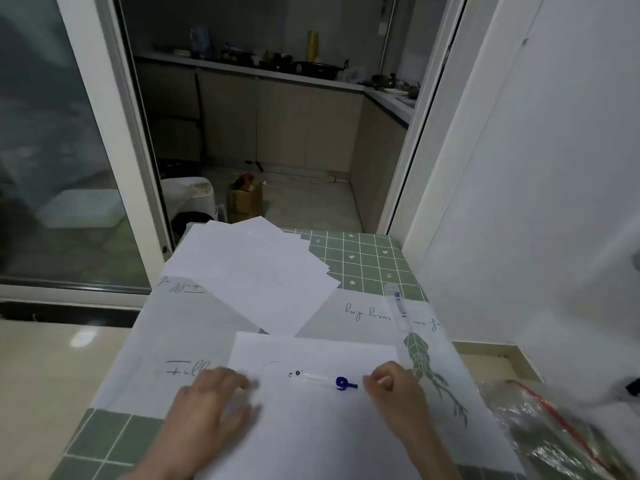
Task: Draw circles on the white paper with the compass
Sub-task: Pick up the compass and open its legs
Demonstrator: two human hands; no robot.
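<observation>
A white sheet of paper (318, 420) lies in front of me on the table, with a faint pencil arc near its upper left. The compass (325, 379), clear-legged with a blue hinge and knob, lies flat on the sheet between my hands. My left hand (211, 410) rests palm down on the sheet's left edge, fingers spread. Just right of the compass's blue end is my right hand (394, 393), fingers curled, not touching it and holding nothing.
A loose stack of white sheets (252, 271) lies at the table's far side. A clear plastic tube (396, 304) sits at the right on the green checked tablecloth (367, 258). A clear plastic bag with red trim (554, 431) lies at the right. A wall stands close on the right.
</observation>
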